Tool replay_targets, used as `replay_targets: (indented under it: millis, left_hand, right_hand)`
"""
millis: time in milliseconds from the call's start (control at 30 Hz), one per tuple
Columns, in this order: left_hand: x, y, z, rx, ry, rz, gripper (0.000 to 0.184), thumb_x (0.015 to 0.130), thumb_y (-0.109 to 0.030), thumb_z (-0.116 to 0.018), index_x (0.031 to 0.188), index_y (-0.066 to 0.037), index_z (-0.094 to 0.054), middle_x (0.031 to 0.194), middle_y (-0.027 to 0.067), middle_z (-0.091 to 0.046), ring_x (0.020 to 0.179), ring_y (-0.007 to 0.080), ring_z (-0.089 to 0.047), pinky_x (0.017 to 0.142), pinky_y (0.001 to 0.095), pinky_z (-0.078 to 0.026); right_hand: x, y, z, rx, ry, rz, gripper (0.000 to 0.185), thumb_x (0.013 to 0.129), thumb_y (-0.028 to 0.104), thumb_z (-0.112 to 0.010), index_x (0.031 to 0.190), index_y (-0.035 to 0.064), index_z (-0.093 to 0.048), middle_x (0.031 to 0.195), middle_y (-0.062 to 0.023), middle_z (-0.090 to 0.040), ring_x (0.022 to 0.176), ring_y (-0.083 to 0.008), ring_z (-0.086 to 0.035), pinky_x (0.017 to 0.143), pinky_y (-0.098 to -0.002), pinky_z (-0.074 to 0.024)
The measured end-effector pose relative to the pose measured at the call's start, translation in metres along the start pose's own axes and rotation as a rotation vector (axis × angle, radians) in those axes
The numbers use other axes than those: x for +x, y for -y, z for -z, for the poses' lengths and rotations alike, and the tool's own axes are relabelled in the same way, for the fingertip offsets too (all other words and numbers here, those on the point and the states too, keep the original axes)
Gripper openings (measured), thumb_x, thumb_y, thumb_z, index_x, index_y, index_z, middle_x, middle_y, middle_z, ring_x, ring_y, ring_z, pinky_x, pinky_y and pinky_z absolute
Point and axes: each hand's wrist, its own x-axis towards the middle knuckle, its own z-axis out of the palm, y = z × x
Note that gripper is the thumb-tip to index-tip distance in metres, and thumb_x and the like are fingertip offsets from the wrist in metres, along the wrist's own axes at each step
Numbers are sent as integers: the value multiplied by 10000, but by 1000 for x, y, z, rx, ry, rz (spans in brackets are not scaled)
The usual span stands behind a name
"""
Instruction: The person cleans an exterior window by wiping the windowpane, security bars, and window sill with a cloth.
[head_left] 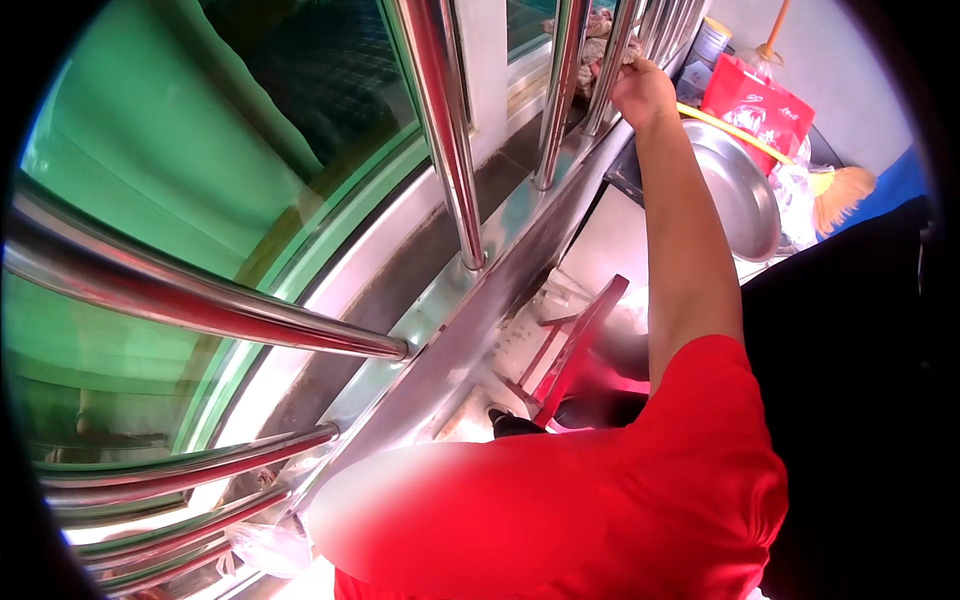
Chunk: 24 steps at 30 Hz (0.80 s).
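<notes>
My right hand (645, 92) reaches up to the far end of a row of shiny metal bars. Its fingers are closed on a crumpled, brownish patterned cloth (596, 52), which lies against and around one of the upright metal bars (604, 90). Part of the cloth hangs on the window side of the bars. Some of my fingers are hidden behind the bar and the cloth. My left hand is out of the picture.
Behind the bars is a window with a green curtain (150, 150). Below my arm stand a red stool (582, 345) and a metal basin (728, 185). A red bag (755, 110), a broom (842, 195) and a white tub (710, 40) are at the far right. A plastic bag (270, 548) hangs lower left.
</notes>
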Motion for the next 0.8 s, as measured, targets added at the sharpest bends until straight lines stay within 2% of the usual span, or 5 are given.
replay_targets:
  millis: [100,267,433,633,800]
  left_hand:
    - [-8,10,1,-22,12,-1,210,959,-155,-552,1019,10,-667,1019,103,-694,899,263,-677,758,325,-541]
    - [-31,31,-4,-72,7,55,208,961,-149,-550,1018,12,-669,1017,102,-697,896,260,-680,756,319,-542]
    - [-59,55,-8,-195,-17,101,207,961,-136,-542,1018,19,-667,1014,105,-696,893,260,-679,755,316,-542]
    - [-76,59,-14,-440,-96,152,206,957,-87,-505,1021,47,-647,1008,129,-681,892,273,-662,762,325,-532]
    - [-79,60,-30,-641,-167,161,208,953,-46,-474,1024,71,-631,1003,148,-669,892,284,-648,768,331,-523]
  right_hand:
    - [-16,14,-21,261,-83,218,325,997,139,-293,1217,-43,-448,1222,-174,-538,1136,-350,-529,1004,-564,-426]
    - [-17,51,-5,667,27,239,332,943,143,-358,1166,-19,-544,1168,-229,-609,1118,-313,-584,975,-540,-418]
    - [-114,47,-28,486,-82,373,439,960,221,-257,1276,14,-480,1238,-179,-537,1141,-342,-548,971,-534,-448]
    - [-268,5,-42,520,185,91,471,978,256,-220,1317,54,-478,1313,-158,-524,1182,-355,-528,951,-538,-461]
    - [-409,-44,-76,435,27,-183,433,955,208,-287,1267,4,-507,1279,-183,-541,1183,-373,-509,1041,-540,-372]
